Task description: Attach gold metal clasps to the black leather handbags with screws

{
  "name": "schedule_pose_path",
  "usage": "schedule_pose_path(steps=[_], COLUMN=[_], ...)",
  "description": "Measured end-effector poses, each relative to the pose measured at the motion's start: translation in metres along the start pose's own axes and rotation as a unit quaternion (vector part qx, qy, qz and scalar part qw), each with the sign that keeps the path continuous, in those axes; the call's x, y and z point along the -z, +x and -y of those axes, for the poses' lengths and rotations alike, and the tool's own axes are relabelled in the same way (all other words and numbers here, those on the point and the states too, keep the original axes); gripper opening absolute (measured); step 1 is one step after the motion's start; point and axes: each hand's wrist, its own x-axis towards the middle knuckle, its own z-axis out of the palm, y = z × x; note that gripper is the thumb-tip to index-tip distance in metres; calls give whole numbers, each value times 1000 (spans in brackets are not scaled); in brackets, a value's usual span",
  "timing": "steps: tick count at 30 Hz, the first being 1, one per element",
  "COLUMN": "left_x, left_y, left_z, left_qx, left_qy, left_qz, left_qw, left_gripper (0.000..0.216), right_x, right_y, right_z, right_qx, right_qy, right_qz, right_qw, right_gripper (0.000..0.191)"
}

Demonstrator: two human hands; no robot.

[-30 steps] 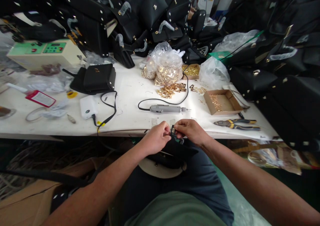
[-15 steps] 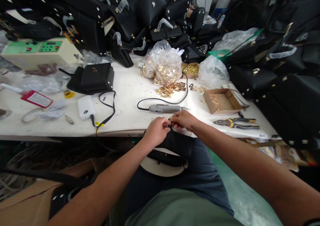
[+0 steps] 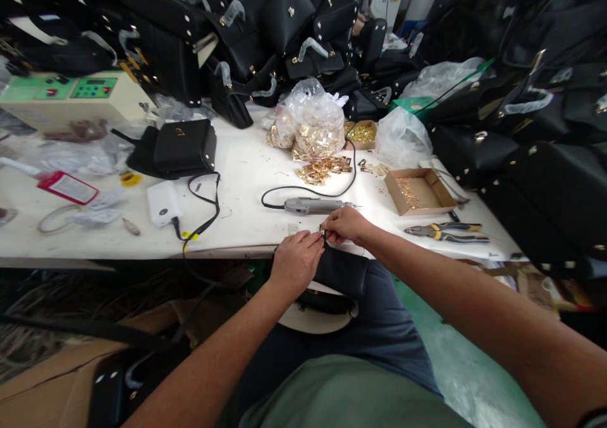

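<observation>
A black handbag (image 3: 339, 270) with a pale lining lies across my lap, against the table's front edge. My left hand (image 3: 296, 260) is on its upper left part, fingers close together and pointing toward a small metal fitting (image 3: 323, 231); its thumb is hidden. My right hand (image 3: 346, 224) pinches this fitting between thumb and fingertips at the bag's top edge. The fitting's exact shape is mostly covered by the fingers. Just beyond my hands, a grey electric screwdriver (image 3: 313, 205) lies on the table, its bit pointing right.
Pliers (image 3: 443, 231) and a cardboard box of small copper-coloured parts (image 3: 443, 191) lie to the right. Gold fittings (image 3: 322, 170) are heaped before a clear bag of hardware (image 3: 317, 128). A black bag (image 3: 183, 146) and white power adapter (image 3: 164, 203) sit left. Black bags are piled behind.
My left hand has moved from a pinch at the fitting to lying lower on the bag with straighter fingers. My right hand stays at the fitting.
</observation>
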Motion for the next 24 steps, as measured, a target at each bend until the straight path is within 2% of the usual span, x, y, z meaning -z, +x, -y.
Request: schedule_pose_path(steps=[3,9,15,19,24], left_x=[1,-6,4,8,5], left_y=[-3,-8,-1,3,2], left_z=[0,-4,-8,-9,-8], left_qx=[-11,1,6,16,20], left_qy=[26,49,45,32,13], left_qz=[10,-20,30,47,35], left_qw=[1000,999,999,998,999], left_gripper=[27,31,28,28,30], right_x=[-2,-2,3,4,1], right_y=[2,7,7,4,1], right_z=[1,1,8,6,-1], right_qx=[2,12,26,49,88], right_qy=[-25,-94,-176,-205,-219], right_qz=[-8,-9,-5,-30,-80], right_qw=[1000,995,984,977,968], right_gripper=[30,25,16,14,7])
